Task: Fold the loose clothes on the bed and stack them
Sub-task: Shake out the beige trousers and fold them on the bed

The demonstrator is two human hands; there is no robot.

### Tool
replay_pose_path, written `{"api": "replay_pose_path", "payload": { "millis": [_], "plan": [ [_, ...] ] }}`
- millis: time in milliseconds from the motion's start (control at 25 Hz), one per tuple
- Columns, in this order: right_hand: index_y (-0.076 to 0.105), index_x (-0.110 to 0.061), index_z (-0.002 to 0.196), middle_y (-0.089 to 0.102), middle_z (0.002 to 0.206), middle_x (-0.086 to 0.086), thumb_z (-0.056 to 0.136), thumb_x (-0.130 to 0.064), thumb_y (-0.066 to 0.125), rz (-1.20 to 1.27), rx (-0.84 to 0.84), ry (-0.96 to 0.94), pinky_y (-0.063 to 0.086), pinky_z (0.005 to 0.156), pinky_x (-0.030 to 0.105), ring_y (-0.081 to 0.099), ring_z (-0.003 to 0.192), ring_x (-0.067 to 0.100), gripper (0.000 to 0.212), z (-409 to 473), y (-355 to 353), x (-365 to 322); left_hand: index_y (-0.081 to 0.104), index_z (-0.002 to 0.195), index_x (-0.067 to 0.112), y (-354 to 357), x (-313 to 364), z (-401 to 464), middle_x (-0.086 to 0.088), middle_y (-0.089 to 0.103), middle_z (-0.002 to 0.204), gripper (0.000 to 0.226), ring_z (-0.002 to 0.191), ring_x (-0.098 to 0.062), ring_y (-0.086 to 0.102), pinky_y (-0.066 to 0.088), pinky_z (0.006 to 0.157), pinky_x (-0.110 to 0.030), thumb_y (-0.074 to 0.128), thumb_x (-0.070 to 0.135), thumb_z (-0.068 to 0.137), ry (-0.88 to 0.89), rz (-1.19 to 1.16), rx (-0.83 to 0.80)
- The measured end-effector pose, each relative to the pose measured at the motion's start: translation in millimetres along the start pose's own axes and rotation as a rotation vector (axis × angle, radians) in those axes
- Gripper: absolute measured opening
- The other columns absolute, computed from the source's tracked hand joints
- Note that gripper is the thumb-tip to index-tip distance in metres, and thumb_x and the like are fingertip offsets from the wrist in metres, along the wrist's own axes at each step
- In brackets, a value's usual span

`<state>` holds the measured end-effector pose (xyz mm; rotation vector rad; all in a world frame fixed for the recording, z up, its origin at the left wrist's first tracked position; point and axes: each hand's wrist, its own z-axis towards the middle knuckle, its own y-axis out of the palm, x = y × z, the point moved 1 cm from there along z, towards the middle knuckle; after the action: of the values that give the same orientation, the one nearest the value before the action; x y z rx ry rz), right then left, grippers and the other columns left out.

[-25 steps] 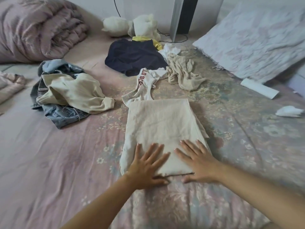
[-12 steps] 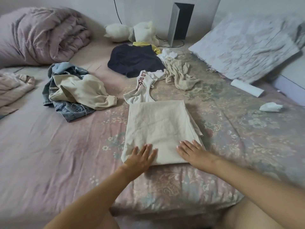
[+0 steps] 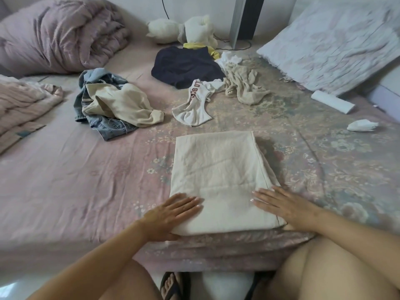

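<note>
A folded cream garment [image 3: 218, 176] lies flat near the bed's front edge. My left hand [image 3: 171, 215] rests flat on its near left corner, fingers straight. My right hand [image 3: 283, 204] lies flat on its near right edge, fingers straight and together. Loose clothes lie farther back: a beige top [image 3: 123, 105] heaped on blue jeans [image 3: 104, 124], a white top with red lettering [image 3: 194, 109], a dark navy garment [image 3: 186, 66], and a crumpled tan garment [image 3: 244, 87].
A rolled pink quilt [image 3: 60, 37] and a folded pink blanket [image 3: 19, 105] lie at the left. A plush toy [image 3: 194, 29] sits by the wall. At the right are a pale pillow [image 3: 337, 42], a white roll [image 3: 332, 101] and crumpled tissue [image 3: 361, 125].
Both hands slid back from the middle of the folded cream garment to its near corners. The view pulled back, showing the bed's front edge and my legs.
</note>
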<state>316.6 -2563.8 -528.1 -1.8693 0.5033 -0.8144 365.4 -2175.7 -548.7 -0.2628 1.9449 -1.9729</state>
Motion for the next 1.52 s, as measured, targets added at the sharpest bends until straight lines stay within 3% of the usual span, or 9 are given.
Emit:
{"api": "replay_pose_path", "payload": {
  "millis": [200,400,560,800,880,1040,1120,1240,1520],
  "plan": [
    [0.021,-0.042,0.146,0.042,0.145,-0.002,0.054,0.013,0.061,0.514,0.111,0.125,0.021,0.114,0.025,0.034,0.136,0.012,0.115,-6,14,8,0.048,0.135,0.013,9,-4,-3,-0.007,0.048,0.141,0.054,0.131,-0.019,0.045,0.043,0.103,-0.039,0.058,0.029,0.084,-0.089,-0.311,0.148],
    [0.065,-0.025,0.085,0.067,0.077,-0.012,0.085,-0.011,0.067,1.375,0.374,0.626,0.043,0.064,0.018,0.063,0.077,0.012,0.014,24,-68,64,0.067,0.089,0.015,-63,-60,27,0.011,0.068,0.074,0.019,0.068,0.001,0.061,0.048,0.061,-0.015,0.072,0.023,0.073,-0.636,-1.258,0.346],
    [0.067,-0.006,0.095,0.07,0.066,-0.005,0.084,-0.017,0.066,1.81,0.663,0.945,0.047,0.063,0.024,0.068,0.071,0.015,0.016,101,-99,124,0.063,0.077,0.014,-73,-135,94,0.004,0.065,0.059,0.01,0.05,-0.005,0.059,0.045,0.045,-0.013,0.067,0.014,0.086,-1.098,-1.686,0.559],
    [0.064,-0.021,0.089,0.068,0.089,-0.006,0.045,-0.081,0.067,1.824,0.317,0.924,0.046,0.083,0.03,0.062,0.088,0.014,0.074,139,-64,142,0.07,0.091,0.008,-7,-179,127,-0.013,0.067,0.086,0.03,0.077,-0.023,0.061,0.044,0.067,-0.031,0.074,0.033,0.075,-1.334,-1.718,0.621],
    [0.061,-0.026,0.093,0.067,0.097,-0.007,0.055,-0.059,0.078,1.759,0.22,0.814,0.047,0.08,0.029,0.061,0.092,0.011,0.054,132,-52,137,0.071,0.1,0.014,-12,-180,133,-0.013,0.07,0.095,0.039,0.087,-0.026,0.062,0.045,0.073,-0.035,0.076,0.039,0.07,-1.285,-1.774,0.694],
    [0.063,-0.018,0.107,0.068,0.11,0.003,0.085,-0.033,0.064,1.775,0.624,0.896,0.049,0.086,0.032,0.064,0.096,0.018,0.027,154,-44,140,0.075,0.073,0.015,-18,-167,125,-0.005,0.071,0.069,0.062,0.067,-0.016,0.068,0.052,0.065,-0.025,0.044,0.068,0.084,-1.3,-1.902,0.718],
    [0.06,-0.016,0.112,0.065,0.111,0.002,0.092,-0.037,0.056,1.723,0.706,0.985,0.046,0.087,0.03,0.061,0.101,0.02,0.029,171,-39,141,0.071,0.093,0.012,-15,-156,117,-0.008,0.07,0.089,0.077,0.087,-0.023,0.065,0.051,0.082,-0.035,0.049,0.082,0.069,-1.403,-1.753,0.662],
    [0.059,-0.011,0.115,0.062,0.103,0.003,0.095,-0.042,0.048,1.566,0.739,1.097,0.04,0.082,0.028,0.058,0.105,0.024,0.039,186,-30,143,0.056,0.092,0.004,-14,-141,135,-0.002,0.059,0.081,0.057,0.076,-0.019,0.058,0.041,0.061,-0.03,0.062,0.06,0.078,-1.515,-1.26,0.763],
    [0.06,-0.002,0.106,0.063,0.107,0.023,0.099,-0.044,0.033,0.921,0.365,1.355,0.043,0.082,0.039,0.06,0.1,0.039,0.051,199,-7,138,0.037,0.12,0.01,14,-140,165,-0.014,0.062,0.11,0.044,0.101,-0.034,0.059,0.038,0.074,-0.034,0.048,0.044,0.094,-1.578,-0.792,0.573]
  ]
}}
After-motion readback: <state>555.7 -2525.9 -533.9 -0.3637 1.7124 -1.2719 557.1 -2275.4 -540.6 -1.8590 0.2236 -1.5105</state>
